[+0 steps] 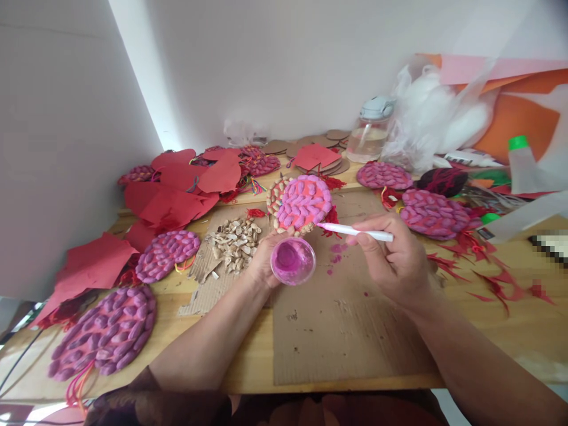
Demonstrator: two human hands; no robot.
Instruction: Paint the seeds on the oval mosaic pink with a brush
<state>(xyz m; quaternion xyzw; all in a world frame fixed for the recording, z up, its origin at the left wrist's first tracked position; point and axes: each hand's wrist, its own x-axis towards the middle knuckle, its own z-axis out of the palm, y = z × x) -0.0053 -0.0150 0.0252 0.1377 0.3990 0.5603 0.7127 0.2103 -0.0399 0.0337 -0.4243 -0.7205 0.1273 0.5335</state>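
Note:
My left hand [265,260] is closed round a small clear cup of purple paint [293,266], tilted so its inside faces me. Just beyond the cup is a round disc [306,204] covered with peanut shells, mostly painted pink-purple; those along its lower edge are bare tan. Whether my left fingers also support this disc is hidden. My right hand [394,260] pinches a white paintbrush [366,231], its purple tip touching or close to the disc's lower right edge. Behind the disc's left side, unpainted shells [276,195] show. Loose peanut shells [237,241] lie in a pile left of my hands.
Under my hands lies a paint-spotted cardboard sheet [337,337]. Finished purple discs [104,331] and red paper pieces [171,186] cover the left. On the right are more discs [435,213], red scraps [492,278] and green-capped bottles [526,165]. A water bottle [368,139] stands behind.

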